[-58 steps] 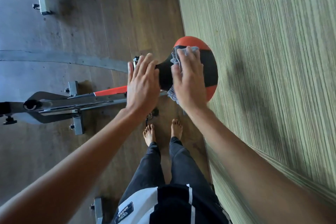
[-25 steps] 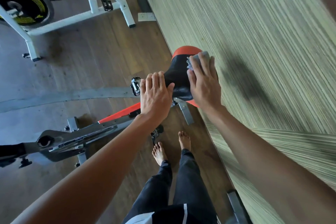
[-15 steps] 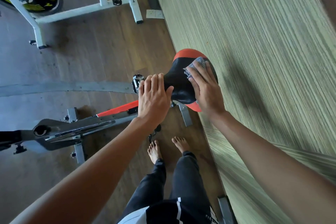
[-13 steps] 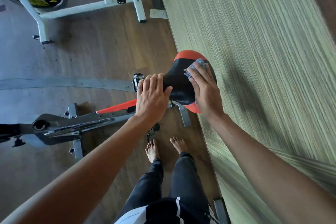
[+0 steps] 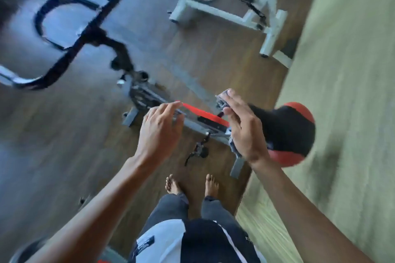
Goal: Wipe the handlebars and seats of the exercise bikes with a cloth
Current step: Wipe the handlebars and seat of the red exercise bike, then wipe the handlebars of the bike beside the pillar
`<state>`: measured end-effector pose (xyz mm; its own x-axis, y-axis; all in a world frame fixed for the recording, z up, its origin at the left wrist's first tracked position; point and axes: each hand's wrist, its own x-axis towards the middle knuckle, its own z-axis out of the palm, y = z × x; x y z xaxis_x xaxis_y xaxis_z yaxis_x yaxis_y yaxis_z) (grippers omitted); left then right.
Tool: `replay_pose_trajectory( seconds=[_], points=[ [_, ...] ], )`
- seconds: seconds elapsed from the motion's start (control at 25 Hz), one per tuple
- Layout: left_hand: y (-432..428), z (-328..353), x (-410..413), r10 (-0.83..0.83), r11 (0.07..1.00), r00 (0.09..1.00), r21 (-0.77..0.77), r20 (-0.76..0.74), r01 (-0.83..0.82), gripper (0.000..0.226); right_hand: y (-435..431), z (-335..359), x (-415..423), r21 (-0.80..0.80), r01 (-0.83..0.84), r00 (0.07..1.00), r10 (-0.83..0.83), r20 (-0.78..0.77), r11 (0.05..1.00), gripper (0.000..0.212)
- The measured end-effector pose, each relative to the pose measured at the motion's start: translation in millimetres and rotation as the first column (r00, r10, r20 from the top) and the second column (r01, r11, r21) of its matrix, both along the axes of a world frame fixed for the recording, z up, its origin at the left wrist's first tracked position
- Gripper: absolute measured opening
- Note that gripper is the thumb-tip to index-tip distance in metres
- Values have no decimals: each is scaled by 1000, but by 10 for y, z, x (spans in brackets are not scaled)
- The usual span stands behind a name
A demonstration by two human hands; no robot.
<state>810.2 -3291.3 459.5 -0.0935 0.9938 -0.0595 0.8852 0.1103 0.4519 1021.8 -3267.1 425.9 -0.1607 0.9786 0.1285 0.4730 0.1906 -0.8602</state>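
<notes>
The right hand [image 5: 245, 132], fingers closed on the cloth [image 5: 222, 100], hangs beside the seat [image 5: 288, 132], the left hand [image 5: 159, 132] is spread and empty, and the handlebars [image 5: 70, 34] seem not yet wiped.

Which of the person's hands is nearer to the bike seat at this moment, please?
The right hand, holding the cloth, is right beside the seat, overlapping its narrow end. The left hand hangs open farther away, over the bike frame.
</notes>
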Motion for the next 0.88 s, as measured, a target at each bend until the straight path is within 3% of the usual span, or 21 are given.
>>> replay_pose_trajectory(
  seconds=[0.2, 0.44, 0.68, 0.88],
  points=[
    [-926, 251, -918, 393, 917, 920, 67, 7, -392, 38, -201, 210, -1374, 36, -437, 898, 438, -39, 899, 34],
    [-2401, 491, -1880, 760, 631, 643, 132, 92, -764, 26, -1153, 475, -2904, 18, -783, 616, 780, -111, 621, 32],
    [-3888, 696, -2559, 901, 355, 397, 230, 173, -906, 25, -2545, 599, -4158, 87, -911, 390, 911, -137, 403, 31],
    [-4497, 824, -3148, 920, 208, 291, 303, 263, -930, 23, -3230, 682, -5026, 161, -908, 348, 911, -220, 386, 28]
  ],
)
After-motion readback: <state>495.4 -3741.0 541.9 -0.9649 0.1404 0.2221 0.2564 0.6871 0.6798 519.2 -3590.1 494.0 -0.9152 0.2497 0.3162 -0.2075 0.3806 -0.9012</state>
